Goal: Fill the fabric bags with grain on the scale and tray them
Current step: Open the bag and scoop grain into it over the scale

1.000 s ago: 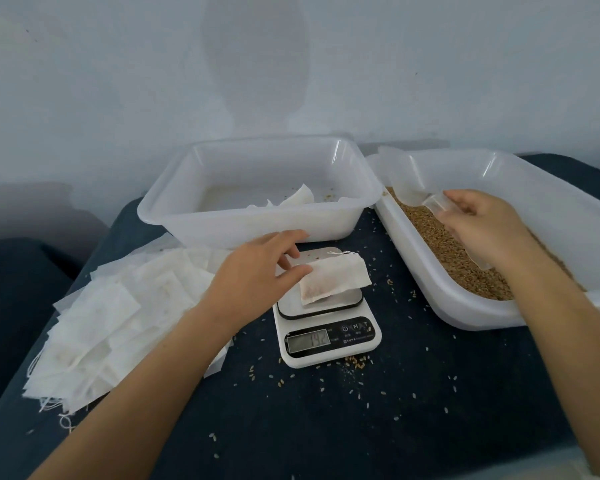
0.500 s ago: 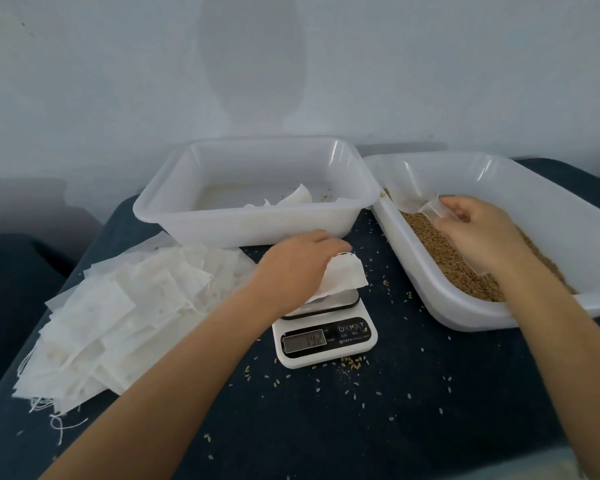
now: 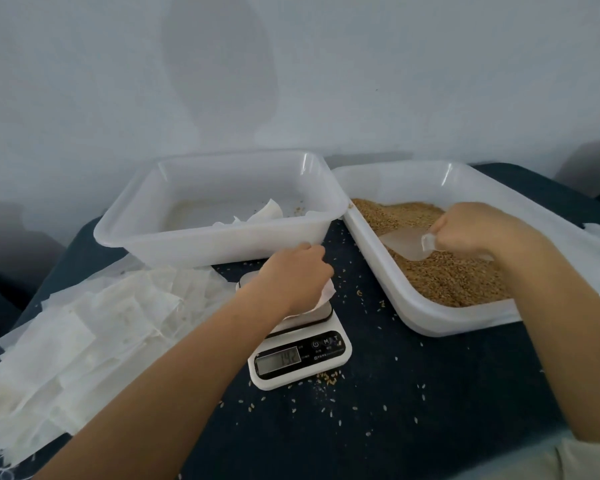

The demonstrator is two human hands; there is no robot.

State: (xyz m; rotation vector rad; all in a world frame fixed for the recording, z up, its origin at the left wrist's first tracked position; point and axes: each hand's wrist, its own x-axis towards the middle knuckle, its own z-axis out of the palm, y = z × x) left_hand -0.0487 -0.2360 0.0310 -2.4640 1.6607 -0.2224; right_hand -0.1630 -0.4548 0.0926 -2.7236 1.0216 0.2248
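Left hand [image 3: 297, 277] curled on bag [image 3: 326, 292] — right hand [image 3: 471, 233] fisted round scoop [image 3: 407, 242]

Soft, even daylight — wide-angle warped edges

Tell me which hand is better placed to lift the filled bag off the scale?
Left. The left hand already grips the white fabric bag on the small white digital scale; the right hand holds the translucent plastic scoop.

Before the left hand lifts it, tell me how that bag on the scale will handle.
The bag looks like thin cloth, so it will probably sag. The left hand covers its mouth; if open, grain may spill, as around the scale. Likely light.
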